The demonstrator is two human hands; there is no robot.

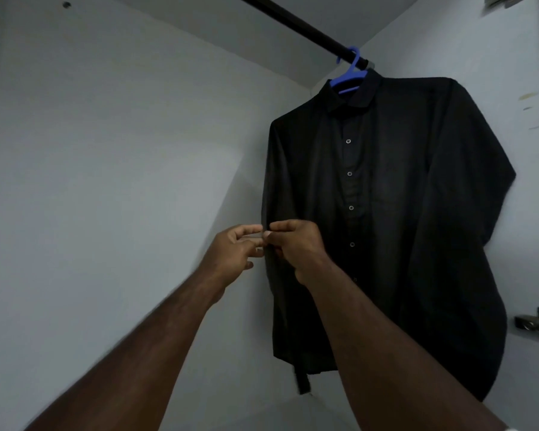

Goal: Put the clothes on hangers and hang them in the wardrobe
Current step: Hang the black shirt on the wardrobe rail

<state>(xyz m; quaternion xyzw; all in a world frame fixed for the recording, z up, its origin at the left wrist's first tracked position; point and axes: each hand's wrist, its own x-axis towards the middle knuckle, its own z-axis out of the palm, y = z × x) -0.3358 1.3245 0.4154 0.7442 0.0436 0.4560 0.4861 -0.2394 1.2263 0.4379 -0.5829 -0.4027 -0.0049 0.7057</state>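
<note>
black shirt (402, 228) on blue hanger (349, 73), no readable writing

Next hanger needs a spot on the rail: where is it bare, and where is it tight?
The rail is bare along its whole visible run left of the blue hanger. It is tight at the right end, where the black shirt hangs close to the side wall. Both hands, left and right, meet at the shirt's left edge.
</note>
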